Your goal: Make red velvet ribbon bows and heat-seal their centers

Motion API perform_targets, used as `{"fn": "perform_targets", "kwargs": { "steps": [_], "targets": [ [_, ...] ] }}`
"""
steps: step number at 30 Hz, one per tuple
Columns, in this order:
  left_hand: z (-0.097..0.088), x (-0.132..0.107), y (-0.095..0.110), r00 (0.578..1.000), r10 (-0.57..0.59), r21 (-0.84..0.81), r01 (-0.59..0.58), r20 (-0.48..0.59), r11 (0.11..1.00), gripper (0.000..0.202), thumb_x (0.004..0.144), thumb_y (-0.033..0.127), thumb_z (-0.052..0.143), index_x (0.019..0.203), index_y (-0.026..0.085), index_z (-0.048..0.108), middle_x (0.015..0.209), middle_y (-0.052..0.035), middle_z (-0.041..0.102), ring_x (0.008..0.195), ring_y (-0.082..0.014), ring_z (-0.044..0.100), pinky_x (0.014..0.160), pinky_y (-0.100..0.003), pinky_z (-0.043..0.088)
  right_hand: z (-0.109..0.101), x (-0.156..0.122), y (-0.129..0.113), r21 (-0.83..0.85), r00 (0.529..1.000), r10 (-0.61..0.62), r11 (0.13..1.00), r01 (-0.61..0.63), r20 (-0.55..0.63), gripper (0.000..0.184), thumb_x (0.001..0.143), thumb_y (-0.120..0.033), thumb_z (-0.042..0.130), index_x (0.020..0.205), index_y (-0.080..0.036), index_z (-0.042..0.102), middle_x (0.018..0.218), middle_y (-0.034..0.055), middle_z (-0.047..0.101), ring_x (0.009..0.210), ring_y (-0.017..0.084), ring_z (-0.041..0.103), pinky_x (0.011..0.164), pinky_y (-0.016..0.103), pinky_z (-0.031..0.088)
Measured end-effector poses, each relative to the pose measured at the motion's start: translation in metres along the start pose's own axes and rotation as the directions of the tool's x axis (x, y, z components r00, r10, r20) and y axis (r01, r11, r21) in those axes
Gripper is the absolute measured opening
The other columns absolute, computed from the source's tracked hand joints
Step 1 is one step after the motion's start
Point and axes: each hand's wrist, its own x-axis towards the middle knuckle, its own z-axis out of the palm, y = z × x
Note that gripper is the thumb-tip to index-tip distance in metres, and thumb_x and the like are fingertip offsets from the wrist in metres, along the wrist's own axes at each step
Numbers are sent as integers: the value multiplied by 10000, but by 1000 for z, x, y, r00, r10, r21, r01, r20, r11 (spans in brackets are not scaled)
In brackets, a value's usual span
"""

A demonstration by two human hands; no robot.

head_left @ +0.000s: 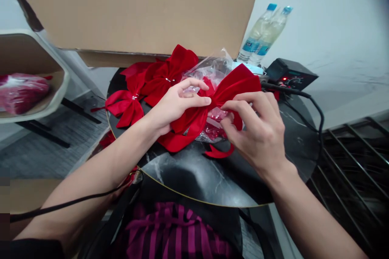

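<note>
A large red velvet bow (240, 82) is held between my two hands above a round black marbled table (194, 174). My left hand (179, 105) pinches it near the centre knot, thumb on top. The fingers of my right hand (258, 125) are bent and closed on the bow's right side, by the knot; what lies between those fingertips is partly hidden. Behind my left hand, more red bows (170, 71) with silvery ties are piled up, and a smaller red bow (127, 105) lies at the left edge. Under the held bow sits a clear plastic bag (212, 129) with red contents.
A large cardboard box (146, 12) stands behind the table. Two bottles (261, 36) and a black control box (290, 73) with a red light and thick cable are at the back right. A chair (65, 85) at left holds a bagged red bundle (22, 93). Metal rack bars (358, 158) lie at right.
</note>
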Motion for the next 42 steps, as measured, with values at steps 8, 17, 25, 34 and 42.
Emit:
{"fn": "perform_targets", "kwargs": {
  "steps": [8,17,25,34,42],
  "targets": [
    [-3,1,9,993,-102,-172,90,-62,981,280,785,159,798,979,247,616,766,20,735,706,-176,762,623,-243,594,-14,-16,17,15,998,-17,1000,16,67,170,911,-117,643,1035,-232,641,1032,68,668,919,217,647,827,358,546],
    [7,-5,12,992,-45,-10,44,-114,999,313,763,243,857,992,241,644,779,20,709,765,-182,743,665,-247,568,-57,-36,43,-123,983,165,980,-154,84,182,879,-174,711,1056,-217,708,997,73,725,931,278,651,861,471,501],
    [18,-10,9,998,55,47,-54,-24,997,281,761,187,836,955,235,639,762,45,587,736,-115,603,728,-215,498,-14,-2,-10,202,989,148,968,-146,5,109,934,-185,681,1040,-213,687,982,61,732,904,194,673,851,348,533],
    [18,-13,6,979,184,202,-199,90,959,54,880,218,742,920,197,712,909,-1,681,905,-138,647,880,-235,499,-12,1,-13,266,946,314,908,-324,81,83,959,-276,662,919,-203,655,693,-22,617,626,120,539,649,277,440],
    [16,-15,12,997,70,308,-76,32,948,151,867,329,765,957,208,773,965,-26,736,901,-172,652,806,-255,495,-30,-14,9,322,828,561,783,-532,3,242,939,-350,688,745,-204,678,598,-28,606,515,103,504,552,267,402]
  ]
}}
